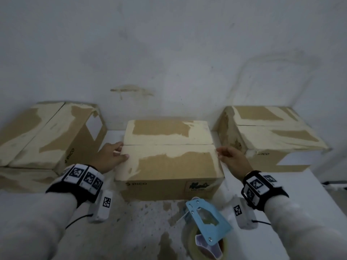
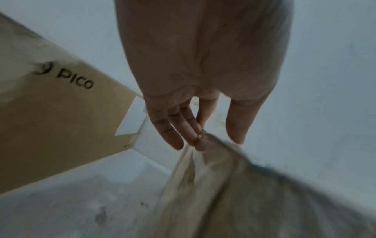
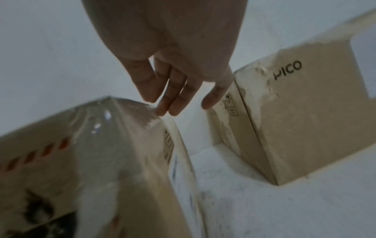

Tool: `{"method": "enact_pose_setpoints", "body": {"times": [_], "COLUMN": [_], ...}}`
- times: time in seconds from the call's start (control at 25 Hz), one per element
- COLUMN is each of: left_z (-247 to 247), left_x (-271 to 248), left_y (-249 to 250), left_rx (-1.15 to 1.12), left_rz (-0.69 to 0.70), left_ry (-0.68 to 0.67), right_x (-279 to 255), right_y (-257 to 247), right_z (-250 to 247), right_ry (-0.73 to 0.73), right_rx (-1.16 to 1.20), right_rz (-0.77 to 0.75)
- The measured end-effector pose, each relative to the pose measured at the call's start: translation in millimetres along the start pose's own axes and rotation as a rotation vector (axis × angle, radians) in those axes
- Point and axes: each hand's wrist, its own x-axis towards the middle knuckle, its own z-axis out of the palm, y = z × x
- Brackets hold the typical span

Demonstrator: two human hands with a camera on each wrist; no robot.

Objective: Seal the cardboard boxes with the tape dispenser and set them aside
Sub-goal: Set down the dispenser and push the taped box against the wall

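A brown cardboard box [image 1: 169, 162] with both top flaps folded down sits in the middle of the white table [image 1: 131, 231]. My left hand [image 1: 110, 156] is at the box's left top edge, thumb lying on the near flap and straight fingers against the side [image 2: 203, 185]. My right hand [image 1: 231, 158] is at the right top edge, its straight fingers [image 3: 168, 103] touching the corner of the box [image 3: 101, 153]. A blue tape dispenser [image 1: 206, 224] with a clear tape roll lies on the table in front of the box, between my arms.
A second box [image 1: 47, 136] stands at the back left, tilted, and a third box [image 1: 270, 132] at the back right, both near the white wall [image 1: 169, 53]. The table's right edge [image 1: 319, 184] runs close to my right forearm.
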Motion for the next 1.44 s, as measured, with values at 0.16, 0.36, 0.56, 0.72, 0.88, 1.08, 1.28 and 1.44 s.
{"method": "enact_pose_setpoints", "body": {"times": [0.16,0.36,0.56,0.72,0.88,1.08,1.28,1.44], "left_z": [-18,-22,-27,-31,-30,-29,-38,-37], "left_x": [24,54,78,103,128,146,162,173], "left_y": [2,12,21,25,25,13,9,25], "left_rx": [0.158,0.265,0.236,0.291,0.334,0.185,0.133,0.159], "left_rz": [-0.095,-0.094,-0.117,-0.092,-0.046,-0.073,-0.098,0.066], "left_ry": [-0.11,-0.18,-0.174,-0.152,-0.126,-0.102,-0.085,-0.151], "right_x": [17,47,83,113,145,165,171,182], "right_y": [-12,-28,-37,-47,-51,-39,-40,-54], "right_z": [-10,-11,-7,-3,3,6,6,18], "right_ry": [-0.143,-0.158,-0.148,-0.149,-0.142,-0.132,-0.126,-0.32], "right_rx": [-0.157,-0.309,-0.323,-0.374,-0.383,-0.369,-0.384,-0.362], "right_rz": [0.006,-0.047,0.003,-0.003,0.006,0.03,0.021,0.032]}}
